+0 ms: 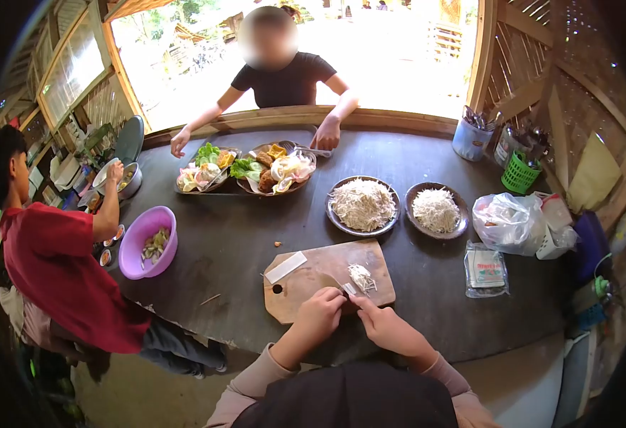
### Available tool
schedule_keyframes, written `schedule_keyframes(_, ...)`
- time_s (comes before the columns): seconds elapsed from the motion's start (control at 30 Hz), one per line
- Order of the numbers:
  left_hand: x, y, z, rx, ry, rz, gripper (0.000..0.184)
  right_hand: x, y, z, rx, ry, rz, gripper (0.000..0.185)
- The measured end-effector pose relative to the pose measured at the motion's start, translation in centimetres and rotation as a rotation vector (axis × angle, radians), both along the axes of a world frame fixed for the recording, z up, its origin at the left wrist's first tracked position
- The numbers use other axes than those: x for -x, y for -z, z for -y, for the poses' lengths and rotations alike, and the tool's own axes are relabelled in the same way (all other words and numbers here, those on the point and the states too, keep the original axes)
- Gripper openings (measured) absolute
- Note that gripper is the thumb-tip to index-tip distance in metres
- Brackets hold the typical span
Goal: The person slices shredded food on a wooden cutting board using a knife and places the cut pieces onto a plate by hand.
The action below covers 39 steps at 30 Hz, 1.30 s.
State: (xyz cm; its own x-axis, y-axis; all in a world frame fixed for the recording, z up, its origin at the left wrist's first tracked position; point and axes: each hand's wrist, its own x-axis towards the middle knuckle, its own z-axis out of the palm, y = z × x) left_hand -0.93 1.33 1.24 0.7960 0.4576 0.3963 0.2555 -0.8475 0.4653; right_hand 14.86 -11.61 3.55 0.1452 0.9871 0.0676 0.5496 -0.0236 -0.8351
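Observation:
A wooden cutting board [284,299] lies on the dark table in front of me. My left hand [320,312] rests on its near part, fingers curled together; what they press on is hidden. My right hand [386,327] is closed, its index finger stretched forward, around a knife whose handle the hand covers. The thin blade [339,284] shows only partly between my hands. Small white cut pieces [349,289] lie beside the blade. Beyond them is a little heap of white shreds [361,277]. A flat white slab [286,267] lies at the board's upper left.
Two plates of white shreds [363,205] [436,210] stand beyond the board. Plates of food [206,170] lie by a person in black [284,82] across the table. A purple bowl [132,246] and a person in red [70,250] are leftward; plastic bags [509,222] rightward.

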Motion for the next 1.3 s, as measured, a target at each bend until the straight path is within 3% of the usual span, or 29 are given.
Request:
schedule_keyframes(0.17, 0.2, -0.1, -0.2, -0.024, -0.01, -0.028, 0.016, 0.2, -2.0, 0.8, 0.131, -0.01, 0.017, 0.036)
schedule_keyframes(0.23, 0.1, 0.0, -0.1, -0.02, 0.007, -0.001, 0.017, 0.5, 0.9, 0.1, -0.145, 0.019, -0.032, 0.036)
schedule_keyframes(0.37, 0.2, 0.2, 0.1, -0.016, -0.013, -0.01, 0.018, -0.2, -1.3, 0.3, -0.064, -0.033, -0.032, 0.036)
schedule_keyframes(0.43, 0.0, 0.4, 0.5, -0.042, -0.06, -0.007, 0.018, 0.1, -2.8, 0.8, 0.108, -0.021, -0.008, 0.035)
schedule_keyframes(0.53, -0.1, 0.5, 0.5, -0.059, -0.059, 0.018, 0.016, 0.3, 0.8, -0.2, -0.069, -0.007, -0.025, 0.036)
schedule_keyframes(1.3, 0.0, 0.8, 1.2, -0.068, -0.107, -0.057, 0.021, 0.3, -2.5, -0.4, 0.101, -0.053, 0.066, 0.032)
